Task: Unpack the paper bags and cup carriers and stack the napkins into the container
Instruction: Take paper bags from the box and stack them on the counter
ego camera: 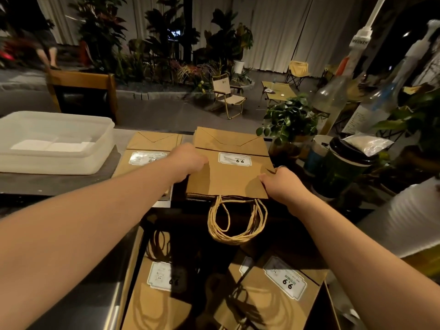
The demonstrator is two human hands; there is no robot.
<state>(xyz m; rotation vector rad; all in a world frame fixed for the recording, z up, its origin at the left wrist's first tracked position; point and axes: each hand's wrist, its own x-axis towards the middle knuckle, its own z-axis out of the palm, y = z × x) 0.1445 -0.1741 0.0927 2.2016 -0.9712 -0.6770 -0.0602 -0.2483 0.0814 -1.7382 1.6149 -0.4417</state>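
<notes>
Both hands, left hand [188, 160] and right hand [281, 184], pinch a stack of paper bags [228, 177] at centre frame; more bags [273, 294] wait in the box below, and the container [57, 163] upper left holds few napkins [51, 145], so I judge most remains

Warm, dim light falls from overhead, brightest on the forearms and the stack of paper bags [229, 172]. The hands cast soft shadows onto the paper. The open box [152, 246] below sinks into darkness. Wide-angle distortion bends the edges; the bottles [333, 96] at right lean and blur, and the background figure [45, 44] smears.
</notes>
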